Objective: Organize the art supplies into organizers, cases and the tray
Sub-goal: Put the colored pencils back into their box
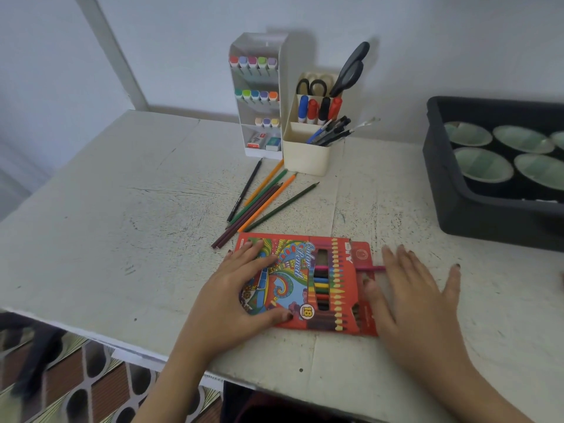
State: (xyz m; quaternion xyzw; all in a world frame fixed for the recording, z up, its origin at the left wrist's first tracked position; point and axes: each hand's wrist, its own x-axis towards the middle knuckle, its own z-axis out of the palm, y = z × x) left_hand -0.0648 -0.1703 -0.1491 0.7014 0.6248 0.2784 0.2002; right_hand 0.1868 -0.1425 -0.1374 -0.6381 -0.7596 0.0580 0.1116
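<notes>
Spreading across most of the view, a worn white table (106, 239) carries everything. At its far right sits a dark tray (476, 215) holding round green dishes (483, 164). Against the far wall stands a tall white organizer (282, 96) with rows of markers on its shelves. Just to its right, a cream organizer (306, 158) holds scissors (351, 68), thick markers, pens and brushes.

A red pencil box (293, 279) lies flat at the near middle of the table, its long axis running left to right and its open flap at the right end. The cover reads "Colors Pencil", the words turned sideways, with "18" in a circle toward the near edge. Other lettering by the flap is too blurred to read. Pencils inside show through a window, lying left to right.

Both forearms reach in from the near edge. The left hand (241, 288) lies palm down on the left half of the box, fingers spread and pressing flat, thumb along the near edge. The right hand (412, 294) is also palm down and spread, pinching nothing, with its thumb on the flap.

Loose pencils (262, 199) lie fanned between box and organizers, tips pointing far right. A pink pencil (370, 268) sticks out of the box's right end, its end meeting the right forefinger.
</notes>
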